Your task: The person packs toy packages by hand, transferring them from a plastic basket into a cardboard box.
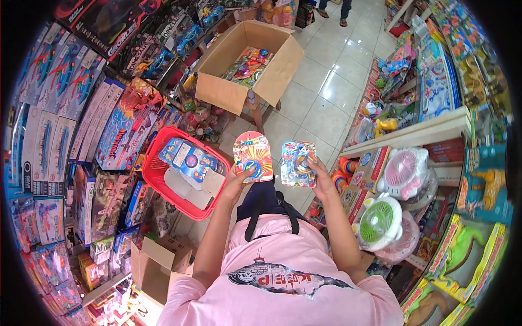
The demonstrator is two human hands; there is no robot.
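My left hand [243, 176] grips the lower left edge of a carded yo-yo [253, 152], a red and yellow pack with a rounded top and a blue disc low on the card. In my right hand [319, 173] is a blue toy blister pack [296, 155] with a round item under its plastic, pinched at the right side. Both packs are upright side by side in front of my body, a narrow gap between them. Left of them, a red plastic basket [157, 187] holds several blue toy cards [190, 159] and some pale cardboard.
Ahead stands an open cardboard box [223, 93] with colourful packs inside, raised on a wooden stand. Boxed toys [128, 127] crowd the left shelves. On the right are wrapped fans [375, 221] and a white shelf edge [408, 130]. Another person's feet [342, 22] show on the tiled aisle [321, 81].
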